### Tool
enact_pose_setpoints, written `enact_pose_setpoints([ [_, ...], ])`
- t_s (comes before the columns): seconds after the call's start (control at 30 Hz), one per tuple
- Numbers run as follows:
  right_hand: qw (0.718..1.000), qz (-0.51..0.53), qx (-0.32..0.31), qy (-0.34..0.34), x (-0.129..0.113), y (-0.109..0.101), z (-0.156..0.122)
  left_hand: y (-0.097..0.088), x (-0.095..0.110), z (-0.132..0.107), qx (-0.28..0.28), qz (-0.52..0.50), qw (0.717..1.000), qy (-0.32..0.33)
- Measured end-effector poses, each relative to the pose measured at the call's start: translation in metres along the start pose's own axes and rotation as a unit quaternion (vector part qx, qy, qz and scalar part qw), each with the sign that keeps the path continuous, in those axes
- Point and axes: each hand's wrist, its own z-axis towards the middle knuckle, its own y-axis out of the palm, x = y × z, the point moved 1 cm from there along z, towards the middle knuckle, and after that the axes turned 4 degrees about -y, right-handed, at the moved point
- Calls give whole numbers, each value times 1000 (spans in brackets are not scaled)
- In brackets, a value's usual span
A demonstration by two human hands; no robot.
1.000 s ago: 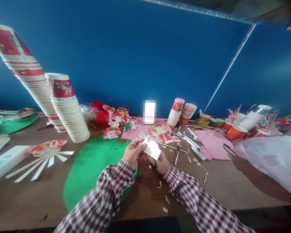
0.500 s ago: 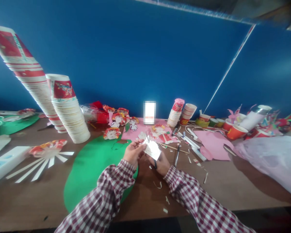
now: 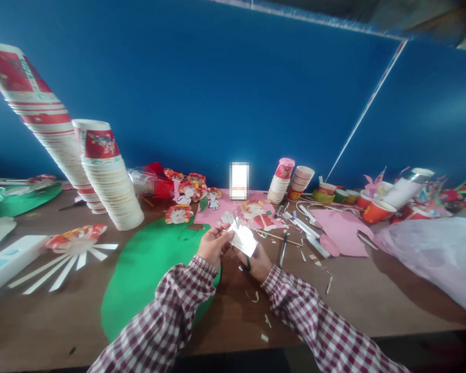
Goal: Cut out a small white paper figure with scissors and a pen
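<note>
The white paper (image 3: 245, 242) slants above the bench (image 3: 233, 316), its left edge pinched by the left hand (image 3: 214, 242), its lower corner over the right hand (image 3: 261, 262), which grips dark-handled scissors (image 3: 248, 263) pointing forward beneath it.

The left grip (image 3: 213, 244) pinches white paper (image 3: 245, 240).

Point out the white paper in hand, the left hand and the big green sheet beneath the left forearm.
White paper (image 3: 246, 241): head view, its bright face.
Left hand (image 3: 213, 243): head view, its middle.
Green sheet (image 3: 143, 267): head view, bare surface.
</note>
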Motion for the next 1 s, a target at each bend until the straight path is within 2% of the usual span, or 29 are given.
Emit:
enact_pose_setpoints([
  [0.33,999,-9,11,35,3,-2,-2,-2,4,1,-3,5,1000,2],
  [0.5,999,3,-7,40,-4,-1,0,-6,9,1,-16,16,1000,11],
  [0.63,995,24,-26,93,-10,-1,0,-7,17,-2,4,22,1000,9],
  [0.77,988,39,-9,149,-4,-2,-1,-9,23,-2,37,15,999,12],
  [1.0,986,62,59,146,2,-9,4,-16,18,4,31,20,999,12],
])
